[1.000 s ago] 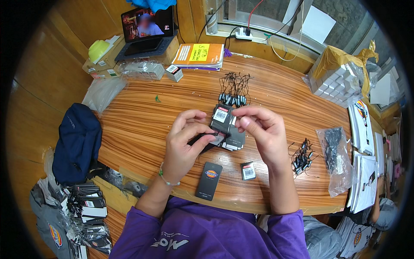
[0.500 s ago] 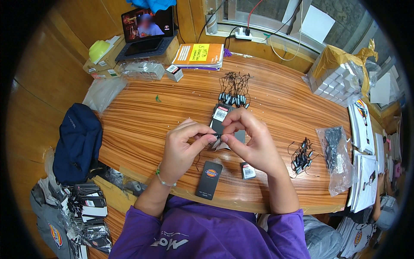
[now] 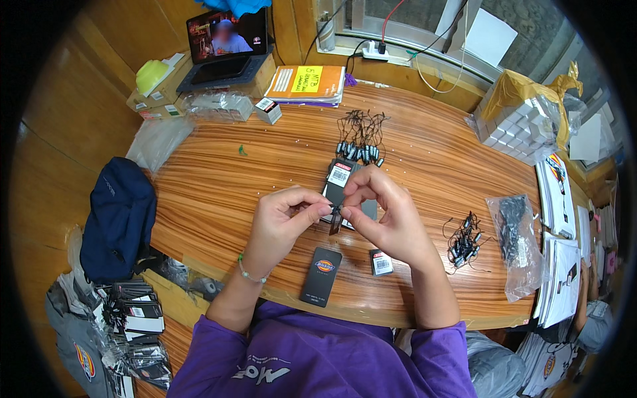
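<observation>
Hang tag (image 3: pixel 336 224) dangles at mid-frame, both hands on the pinch

And it's fingertip work at the centre of the frame! The left hand (image 3: pixel 284 219) has thumb and forefinger pressed together at the tag's upper end; the right hand (image 3: pixel 383 211) meets it there, thumb and fingertip pinching too. Is there cord between those tips? Too small to tell. Below them hangs the narrow dark tag, in front of the tag stack (image 3: pixel 334 192). Lower centre, a black logo tag (image 3: pixel 322 277) lies flat, a small barcode tag (image 3: pixel 381 263) just to its right. Black corded fasteners (image 3: pixel 361 149) sit at upper centre, another tangled bunch (image 3: pixel 466 247) at right.

On handling: it looks feather-light, thin and fairly stiff, perhaps a little slick, likely to swing or crease. The best hold would seem to be its top edge, in a light pinch, leaving the face unbent.
</observation>
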`<action>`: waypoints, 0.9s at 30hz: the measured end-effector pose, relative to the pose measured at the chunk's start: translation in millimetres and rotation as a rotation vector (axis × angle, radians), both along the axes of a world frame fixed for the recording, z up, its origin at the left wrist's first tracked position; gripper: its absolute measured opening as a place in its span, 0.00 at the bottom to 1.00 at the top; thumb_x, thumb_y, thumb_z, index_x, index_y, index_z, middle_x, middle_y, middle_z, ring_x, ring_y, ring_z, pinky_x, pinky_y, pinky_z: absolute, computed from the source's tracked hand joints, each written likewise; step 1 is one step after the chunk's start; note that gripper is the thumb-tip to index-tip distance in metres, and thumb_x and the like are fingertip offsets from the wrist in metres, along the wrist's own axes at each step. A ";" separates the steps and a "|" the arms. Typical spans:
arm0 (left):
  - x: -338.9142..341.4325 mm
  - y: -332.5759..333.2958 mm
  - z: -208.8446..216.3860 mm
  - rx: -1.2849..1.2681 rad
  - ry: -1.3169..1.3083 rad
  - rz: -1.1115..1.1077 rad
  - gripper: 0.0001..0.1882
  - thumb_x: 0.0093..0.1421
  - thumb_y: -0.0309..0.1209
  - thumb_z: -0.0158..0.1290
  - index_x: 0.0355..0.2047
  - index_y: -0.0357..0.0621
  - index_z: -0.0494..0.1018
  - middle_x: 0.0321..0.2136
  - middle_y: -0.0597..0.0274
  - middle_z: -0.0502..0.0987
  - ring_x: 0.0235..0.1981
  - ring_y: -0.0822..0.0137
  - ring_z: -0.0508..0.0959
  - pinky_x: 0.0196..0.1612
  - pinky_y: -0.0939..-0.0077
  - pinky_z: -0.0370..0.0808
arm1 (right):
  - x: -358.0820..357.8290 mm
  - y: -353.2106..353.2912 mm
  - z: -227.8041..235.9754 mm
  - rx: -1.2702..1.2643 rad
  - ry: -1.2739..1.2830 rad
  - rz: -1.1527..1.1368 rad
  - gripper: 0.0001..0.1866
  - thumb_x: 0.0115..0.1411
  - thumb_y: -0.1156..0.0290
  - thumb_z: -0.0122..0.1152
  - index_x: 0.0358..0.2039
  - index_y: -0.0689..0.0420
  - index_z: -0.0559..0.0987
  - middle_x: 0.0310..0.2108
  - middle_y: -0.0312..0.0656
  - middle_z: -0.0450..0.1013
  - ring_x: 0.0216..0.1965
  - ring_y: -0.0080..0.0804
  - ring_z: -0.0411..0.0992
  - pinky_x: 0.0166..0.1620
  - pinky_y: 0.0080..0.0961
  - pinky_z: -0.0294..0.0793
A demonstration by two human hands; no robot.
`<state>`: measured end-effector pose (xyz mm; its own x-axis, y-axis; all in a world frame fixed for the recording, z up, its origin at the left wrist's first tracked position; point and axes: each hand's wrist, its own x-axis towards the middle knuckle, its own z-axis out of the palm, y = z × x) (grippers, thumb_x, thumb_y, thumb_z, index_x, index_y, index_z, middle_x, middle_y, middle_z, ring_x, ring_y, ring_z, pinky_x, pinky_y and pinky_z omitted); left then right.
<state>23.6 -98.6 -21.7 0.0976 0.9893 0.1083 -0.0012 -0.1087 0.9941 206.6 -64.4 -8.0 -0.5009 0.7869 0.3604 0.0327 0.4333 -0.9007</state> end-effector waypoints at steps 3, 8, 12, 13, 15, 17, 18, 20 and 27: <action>0.3 0.2 0.7 -0.012 -0.010 0.010 0.04 0.53 0.23 0.55 0.30 0.34 0.76 0.26 0.63 0.76 0.27 0.78 0.73 0.31 0.86 0.70 | -1.2 1.6 -3.5 -0.037 0.034 0.017 0.12 0.50 0.83 0.55 0.34 0.61 0.66 0.23 0.37 0.67 0.25 0.22 0.68 0.31 0.18 0.67; -0.4 0.2 -0.7 0.004 0.000 -0.003 0.04 0.53 0.22 0.55 0.30 0.33 0.75 0.26 0.63 0.76 0.27 0.78 0.73 0.31 0.87 0.69 | -2.0 3.2 -4.8 -0.077 0.040 0.031 0.12 0.50 0.83 0.55 0.35 0.61 0.66 0.22 0.35 0.66 0.25 0.20 0.66 0.30 0.17 0.65; 0.4 -0.1 1.3 -0.037 -0.044 -0.005 0.04 0.53 0.21 0.54 0.30 0.33 0.75 0.24 0.65 0.74 0.25 0.79 0.69 0.29 0.87 0.66 | -2.6 4.1 -5.2 -0.108 0.059 0.050 0.12 0.50 0.83 0.55 0.34 0.61 0.65 0.22 0.35 0.66 0.25 0.19 0.65 0.31 0.16 0.65; 0.4 -0.3 0.8 -0.036 -0.045 -0.001 0.04 0.53 0.21 0.54 0.30 0.34 0.75 0.24 0.65 0.74 0.25 0.79 0.69 0.29 0.87 0.66 | -2.7 4.2 -5.6 -0.111 0.060 0.055 0.11 0.51 0.83 0.55 0.34 0.61 0.65 0.22 0.35 0.66 0.25 0.19 0.65 0.31 0.16 0.65; 0.5 -0.1 -0.6 -0.034 -0.046 0.005 0.04 0.53 0.21 0.54 0.30 0.34 0.75 0.24 0.65 0.74 0.25 0.79 0.70 0.29 0.87 0.66 | -3.0 4.0 -5.8 -0.126 0.063 0.055 0.11 0.50 0.83 0.55 0.34 0.61 0.65 0.22 0.35 0.66 0.25 0.19 0.65 0.31 0.16 0.65; 0.1 0.6 -1.0 -0.039 -0.038 0.010 0.04 0.53 0.21 0.54 0.30 0.34 0.75 0.24 0.65 0.74 0.25 0.79 0.70 0.29 0.88 0.67 | -3.0 4.3 -5.8 -0.131 0.060 0.051 0.11 0.50 0.83 0.54 0.34 0.61 0.65 0.22 0.35 0.66 0.25 0.19 0.65 0.31 0.16 0.65; -0.2 0.9 -1.3 -0.042 -0.033 0.013 0.04 0.53 0.21 0.54 0.30 0.34 0.75 0.24 0.65 0.74 0.25 0.79 0.70 0.29 0.88 0.67 | -2.8 4.5 -6.0 -0.129 0.056 0.048 0.11 0.50 0.84 0.54 0.34 0.61 0.65 0.22 0.35 0.66 0.25 0.19 0.65 0.31 0.16 0.65; -0.9 1.7 -3.4 -0.030 -0.033 -0.001 0.05 0.53 0.22 0.55 0.30 0.34 0.75 0.25 0.64 0.76 0.26 0.79 0.71 0.30 0.88 0.68 | -2.6 4.8 -6.2 -0.137 0.054 0.049 0.12 0.50 0.84 0.54 0.34 0.61 0.65 0.22 0.35 0.66 0.26 0.19 0.65 0.32 0.16 0.65; -1.4 2.0 -3.1 -0.049 0.010 -0.031 0.04 0.54 0.23 0.55 0.29 0.34 0.76 0.24 0.66 0.76 0.26 0.80 0.71 0.29 0.88 0.68 | -2.9 7.6 -9.8 -0.238 0.067 0.114 0.13 0.50 0.84 0.56 0.34 0.60 0.65 0.25 0.33 0.65 0.29 0.18 0.67 0.35 0.15 0.66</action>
<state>22.3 -96.6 -24.8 0.1289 0.9899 0.0588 0.0058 -0.0601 0.9982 203.7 -56.8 -17.8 -0.5724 0.7932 0.2078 -0.0677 0.2069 -0.9760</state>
